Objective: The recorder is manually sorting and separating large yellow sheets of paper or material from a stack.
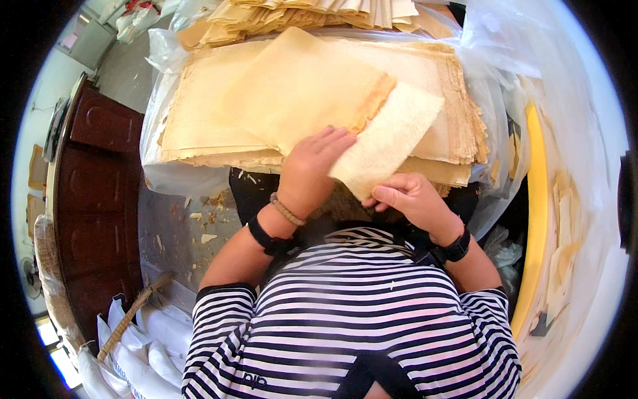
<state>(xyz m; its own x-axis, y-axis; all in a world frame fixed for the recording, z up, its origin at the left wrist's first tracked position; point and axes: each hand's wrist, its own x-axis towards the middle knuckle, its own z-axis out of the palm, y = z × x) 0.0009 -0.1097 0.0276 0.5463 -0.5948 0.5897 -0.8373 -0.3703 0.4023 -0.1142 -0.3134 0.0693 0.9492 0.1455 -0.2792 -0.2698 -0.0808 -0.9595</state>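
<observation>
Left of the wide stack: a dark red cabinet stands well apart, with white sacks in the lower corner, cut off; their contents cannot be told.
Stack's support: clear plastic shows under the near edge, perhaps keeping the tan sheets clean; whatever bears the weight is hidden.
Far edge: another pile of sheets lies there, its top cropped.
Large sheet: askew on top of the stack, its near corner close to the near edge, its ragged side facing right.
Left hand: fingers straight and close together, pressed over that ragged side, probably to steady it; the thumb is hidden, so any grip underneath cannot be told.
Pale piece: slants from beside the ragged side past the near edge; whether it joins the large sheet is covered.
Right hand: thumb and forefinger pinched together on the piece's near corner, seemingly to keep it taut; the other fingers curl partly out of sight.
Beyond the right edge: a yellow curved strip, bent by the lens.
</observation>
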